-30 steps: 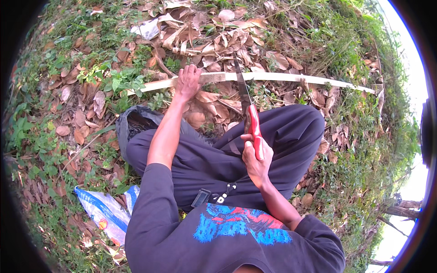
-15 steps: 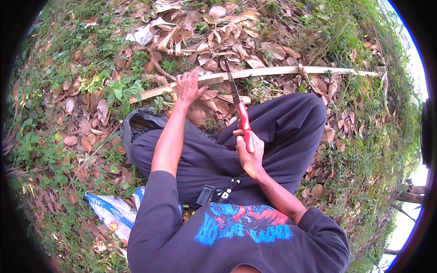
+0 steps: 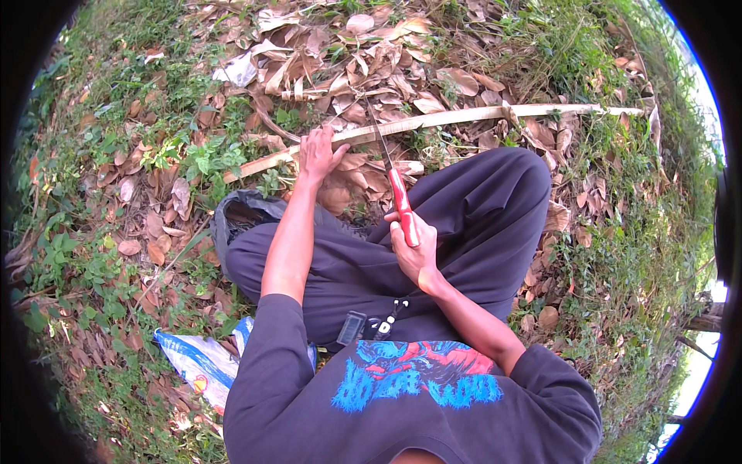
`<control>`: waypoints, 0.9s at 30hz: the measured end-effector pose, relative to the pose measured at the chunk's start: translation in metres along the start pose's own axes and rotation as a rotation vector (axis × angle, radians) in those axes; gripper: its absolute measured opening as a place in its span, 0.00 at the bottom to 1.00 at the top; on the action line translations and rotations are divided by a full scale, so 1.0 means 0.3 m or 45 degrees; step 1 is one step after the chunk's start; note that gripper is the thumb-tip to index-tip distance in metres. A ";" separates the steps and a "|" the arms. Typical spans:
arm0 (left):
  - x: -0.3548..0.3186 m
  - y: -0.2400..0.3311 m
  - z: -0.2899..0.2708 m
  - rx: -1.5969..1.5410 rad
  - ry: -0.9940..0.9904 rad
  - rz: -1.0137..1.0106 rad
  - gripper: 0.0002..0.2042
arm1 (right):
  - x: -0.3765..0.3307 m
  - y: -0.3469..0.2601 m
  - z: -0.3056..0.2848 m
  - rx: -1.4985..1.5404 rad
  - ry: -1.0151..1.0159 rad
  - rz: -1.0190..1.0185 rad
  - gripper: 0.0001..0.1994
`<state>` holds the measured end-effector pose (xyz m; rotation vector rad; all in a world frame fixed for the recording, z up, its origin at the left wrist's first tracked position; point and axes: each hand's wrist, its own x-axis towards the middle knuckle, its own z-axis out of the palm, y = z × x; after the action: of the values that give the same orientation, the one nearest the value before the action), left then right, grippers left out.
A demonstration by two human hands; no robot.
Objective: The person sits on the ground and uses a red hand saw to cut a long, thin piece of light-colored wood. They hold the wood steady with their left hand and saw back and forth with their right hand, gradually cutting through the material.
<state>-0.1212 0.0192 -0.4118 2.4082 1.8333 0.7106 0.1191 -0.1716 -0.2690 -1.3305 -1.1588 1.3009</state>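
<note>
A long, pale wooden strip (image 3: 464, 116) lies across the leaves in front of my folded legs. My left hand (image 3: 318, 155) rests over its left part, fingers curled on it and thumb to the right. My right hand (image 3: 415, 246) is closed around the red-and-white handle of a pruning saw (image 3: 399, 195). The saw's narrow dark blade points away from me and crosses the strip just right of my left hand. The blade's teeth are too small to make out, and so is whether it touches the wood.
Dry brown leaves (image 3: 386, 66) and green plants (image 3: 212, 155) cover the ground. A short piece of wood (image 3: 408, 167) lies by my knees. At the left are a dark bag-like thing (image 3: 232, 209) and a blue-and-white plastic sack (image 3: 197, 363). A small dark device (image 3: 352, 328) sits at my lap.
My right hand has shifted the saw a little to the left, so its blade crosses the strip closer to my left hand. The left hand stays on the strip.
</note>
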 end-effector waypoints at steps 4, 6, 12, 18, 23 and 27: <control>0.003 -0.001 -0.002 0.003 0.012 0.029 0.26 | -0.004 0.011 0.000 -0.077 0.015 -0.037 0.06; 0.001 -0.001 0.001 0.018 0.014 0.026 0.26 | -0.009 0.013 -0.001 -0.111 0.024 -0.052 0.06; -0.002 -0.008 0.007 0.046 0.078 0.061 0.27 | -0.023 0.020 -0.005 -0.094 0.031 -0.015 0.06; 0.000 -0.013 0.008 0.015 0.011 0.008 0.25 | -0.020 -0.003 0.004 -0.197 0.011 -0.075 0.06; 0.003 -0.017 0.012 0.042 -0.009 0.003 0.27 | -0.031 0.001 0.004 -0.180 0.008 -0.040 0.06; 0.003 -0.014 0.016 0.066 -0.025 -0.014 0.26 | -0.015 0.025 -0.001 -0.125 0.024 0.016 0.06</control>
<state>-0.1229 0.0225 -0.4170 2.4248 1.8796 0.6447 0.1196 -0.1772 -0.2756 -1.4203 -1.2158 1.2515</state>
